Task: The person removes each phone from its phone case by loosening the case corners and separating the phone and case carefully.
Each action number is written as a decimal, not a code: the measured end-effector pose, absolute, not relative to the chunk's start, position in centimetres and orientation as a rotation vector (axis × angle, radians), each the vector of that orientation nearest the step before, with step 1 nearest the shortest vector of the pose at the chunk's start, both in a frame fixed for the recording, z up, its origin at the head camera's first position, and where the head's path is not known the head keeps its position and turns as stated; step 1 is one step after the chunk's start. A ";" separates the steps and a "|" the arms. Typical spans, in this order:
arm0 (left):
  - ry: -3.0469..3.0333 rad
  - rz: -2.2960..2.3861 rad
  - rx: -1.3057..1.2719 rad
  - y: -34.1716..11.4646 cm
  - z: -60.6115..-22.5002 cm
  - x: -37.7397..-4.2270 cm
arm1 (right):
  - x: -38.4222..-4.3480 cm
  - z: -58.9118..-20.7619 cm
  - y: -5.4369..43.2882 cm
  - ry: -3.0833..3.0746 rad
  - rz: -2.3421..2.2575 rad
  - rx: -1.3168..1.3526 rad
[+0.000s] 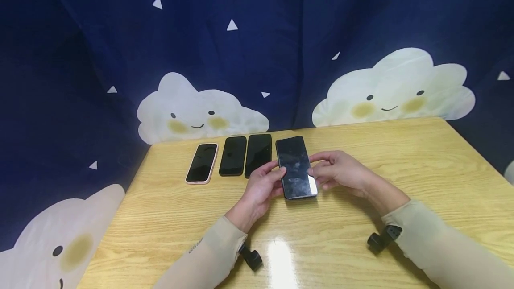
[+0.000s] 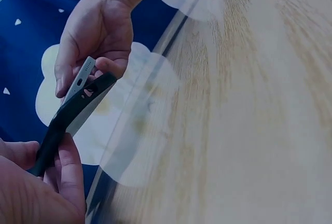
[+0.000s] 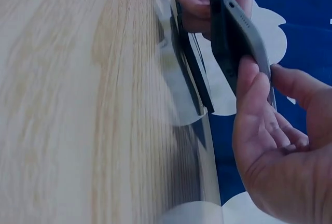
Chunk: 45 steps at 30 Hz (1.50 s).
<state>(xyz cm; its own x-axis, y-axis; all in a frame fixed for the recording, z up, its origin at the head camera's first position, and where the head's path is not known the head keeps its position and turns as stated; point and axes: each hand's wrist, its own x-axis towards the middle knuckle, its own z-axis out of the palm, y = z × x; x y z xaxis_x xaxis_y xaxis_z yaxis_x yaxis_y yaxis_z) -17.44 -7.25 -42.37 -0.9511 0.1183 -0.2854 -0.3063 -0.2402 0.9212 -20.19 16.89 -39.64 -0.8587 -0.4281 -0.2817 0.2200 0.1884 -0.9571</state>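
Note:
A smartphone with a dark, smudged screen is held above the table between both hands. Its black case is partly peeled away, leaving a gap along the phone's bottom end in both wrist views. My left hand grips the case at the phone's left edge, thumb at the screen's border. On the other side, my right hand pinches the phone's right edge between thumb and fingers. The silver phone edge with its charging port stands out from the case.
Left of the hands, two black phones lie side by side, the nearer one close to my left fingers. Farther left lies a phone in a pink case. A dark blue curtain with clouds hangs behind the wooden table.

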 end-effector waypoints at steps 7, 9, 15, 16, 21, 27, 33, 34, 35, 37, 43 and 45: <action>1.720 2.278 -0.222 -7.3 -42.1 -17.5 | -19.9 -39.2 16.5 2.010 -1.747 -0.188; 1.724 2.281 -0.220 -7.3 -42.1 -17.5 | -19.8 -39.2 16.4 2.012 -1.756 -0.196; 1.733 2.283 -0.224 -7.4 -42.1 -17.7 | -19.8 -39.2 16.2 1.989 -1.801 -0.228; 1.733 2.282 -0.225 -7.4 -42.1 -17.7 | -19.8 -39.2 16.2 1.990 -1.805 -0.230; 1.746 2.288 -0.234 -7.6 -42.0 -17.7 | -19.8 -39.0 16.5 1.974 -1.848 -0.222; 1.750 2.287 -0.227 -7.8 -41.7 -17.6 | -20.1 -38.4 17.7 1.994 -1.872 -0.191; 1.745 2.280 -0.213 -8.0 -41.7 -17.6 | -20.7 -37.5 19.8 2.124 -1.809 -0.151; 1.742 2.281 -0.211 -8.1 -41.7 -17.6 | -20.8 -37.4 20.2 2.142 -1.797 -0.143; 1.739 2.284 -0.210 -8.1 -41.6 -17.6 | -20.9 -37.3 20.6 2.159 -1.788 -0.131; 1.733 2.290 -0.206 -8.0 -41.6 -17.6 | -21.2 -37.3 21.6 2.183 -1.776 -0.109; 1.715 2.298 -0.198 -8.0 -41.6 -17.5 | -22.4 -37.8 25.0 2.258 -1.725 -0.037; 1.712 2.299 -0.200 -7.9 -41.6 -17.5 | -22.7 -38.1 26.3 2.292 -1.699 -0.020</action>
<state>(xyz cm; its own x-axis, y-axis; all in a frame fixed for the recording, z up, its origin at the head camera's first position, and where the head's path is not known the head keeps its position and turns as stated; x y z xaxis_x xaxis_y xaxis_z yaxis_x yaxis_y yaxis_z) -17.51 -7.95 -41.59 -0.9549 0.1300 -0.2671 -0.2931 -0.2670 0.9180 -22.73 26.31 -38.07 -0.9587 -0.1802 -0.2203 0.1584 0.3051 -0.9391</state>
